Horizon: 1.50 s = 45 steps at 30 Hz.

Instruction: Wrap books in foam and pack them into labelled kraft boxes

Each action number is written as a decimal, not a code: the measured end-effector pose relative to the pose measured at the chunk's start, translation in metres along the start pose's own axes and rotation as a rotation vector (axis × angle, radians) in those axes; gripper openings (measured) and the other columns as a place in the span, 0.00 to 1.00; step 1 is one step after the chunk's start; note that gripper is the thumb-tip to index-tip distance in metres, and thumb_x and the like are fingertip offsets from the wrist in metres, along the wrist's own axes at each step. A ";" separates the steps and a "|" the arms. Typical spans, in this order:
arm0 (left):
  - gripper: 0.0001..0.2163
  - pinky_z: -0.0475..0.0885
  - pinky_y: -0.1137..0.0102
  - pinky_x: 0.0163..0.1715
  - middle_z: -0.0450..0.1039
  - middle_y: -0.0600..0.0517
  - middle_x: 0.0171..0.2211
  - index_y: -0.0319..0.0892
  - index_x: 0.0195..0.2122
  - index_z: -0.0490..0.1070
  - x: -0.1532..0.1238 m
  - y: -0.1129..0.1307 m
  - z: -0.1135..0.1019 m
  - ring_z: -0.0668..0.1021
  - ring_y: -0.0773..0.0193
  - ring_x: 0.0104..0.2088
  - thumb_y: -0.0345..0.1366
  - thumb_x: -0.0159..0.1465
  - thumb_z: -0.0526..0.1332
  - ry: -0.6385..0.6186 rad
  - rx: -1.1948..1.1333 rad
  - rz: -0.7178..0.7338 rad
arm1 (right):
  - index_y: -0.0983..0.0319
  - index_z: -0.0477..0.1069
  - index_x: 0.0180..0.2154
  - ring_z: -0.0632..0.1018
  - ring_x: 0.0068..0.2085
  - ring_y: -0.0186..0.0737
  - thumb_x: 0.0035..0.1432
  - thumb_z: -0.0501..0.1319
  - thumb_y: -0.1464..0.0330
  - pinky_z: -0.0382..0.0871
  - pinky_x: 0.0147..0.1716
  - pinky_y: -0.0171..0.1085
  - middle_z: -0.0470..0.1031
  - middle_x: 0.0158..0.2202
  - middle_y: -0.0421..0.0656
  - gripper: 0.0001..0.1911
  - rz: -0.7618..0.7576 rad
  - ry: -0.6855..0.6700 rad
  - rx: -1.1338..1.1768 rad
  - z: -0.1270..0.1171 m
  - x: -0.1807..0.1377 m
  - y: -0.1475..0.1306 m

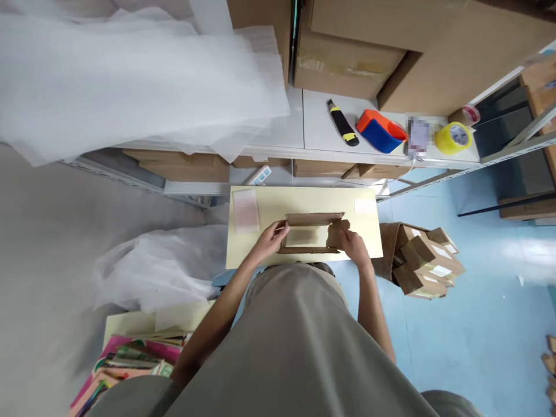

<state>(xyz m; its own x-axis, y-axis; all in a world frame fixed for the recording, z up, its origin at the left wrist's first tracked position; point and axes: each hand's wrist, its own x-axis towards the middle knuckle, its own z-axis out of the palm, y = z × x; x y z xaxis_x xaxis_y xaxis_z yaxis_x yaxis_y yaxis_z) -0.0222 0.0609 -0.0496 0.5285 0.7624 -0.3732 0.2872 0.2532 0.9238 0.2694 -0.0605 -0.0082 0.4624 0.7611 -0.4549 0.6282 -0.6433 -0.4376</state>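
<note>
A small cardboard box (313,219) stands on the pale yellow table in front of me, its long walls upright and the yellow surface visible through its middle. My left hand (271,242) pinches the box's left end between thumb and fingers. At the other end, my right hand (354,245) grips a brown end flap. Left of the box lies a pinkish flat packet (245,211). A white slip (365,206) rests near the table's far right corner.
Behind the table (269,200), a shelf holds a box cutter (343,123), an orange and blue tape dispenser (381,131), yellow tape (453,138) and white foam sheets (143,81). Packed cartons (428,260) stand at right; colourful items (130,370) lie at lower left.
</note>
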 end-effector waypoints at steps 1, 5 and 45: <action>0.32 0.74 0.57 0.65 0.77 0.37 0.66 0.42 0.62 0.75 0.003 0.002 0.002 0.79 0.44 0.66 0.63 0.70 0.62 0.011 -0.006 -0.002 | 0.54 0.61 0.26 0.73 0.29 0.45 0.76 0.52 0.60 0.56 0.30 0.40 0.76 0.28 0.47 0.21 -0.007 -0.004 -0.012 -0.005 0.004 0.001; 0.32 0.73 0.57 0.66 0.78 0.37 0.65 0.41 0.61 0.76 0.020 0.004 0.017 0.79 0.44 0.65 0.63 0.69 0.62 0.094 -0.044 -0.006 | 0.56 0.65 0.28 0.75 0.31 0.46 0.76 0.53 0.62 0.56 0.31 0.40 0.77 0.29 0.49 0.21 -0.064 -0.016 -0.049 -0.023 0.026 0.009; 0.39 0.83 0.55 0.52 0.80 0.33 0.62 0.39 0.65 0.75 0.025 -0.003 0.073 0.83 0.43 0.59 0.70 0.71 0.56 0.298 -0.179 -0.321 | 0.63 0.81 0.50 0.84 0.50 0.52 0.62 0.66 0.36 0.81 0.56 0.54 0.85 0.48 0.52 0.37 -0.096 -0.243 0.771 -0.019 0.094 0.083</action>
<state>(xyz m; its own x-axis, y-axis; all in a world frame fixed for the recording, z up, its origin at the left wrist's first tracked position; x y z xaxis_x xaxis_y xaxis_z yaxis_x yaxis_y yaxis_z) 0.0492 0.0359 -0.0680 0.1756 0.7602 -0.6255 0.2421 0.5826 0.7759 0.3769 -0.0408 -0.0731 0.2243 0.8337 -0.5047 0.0103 -0.5199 -0.8542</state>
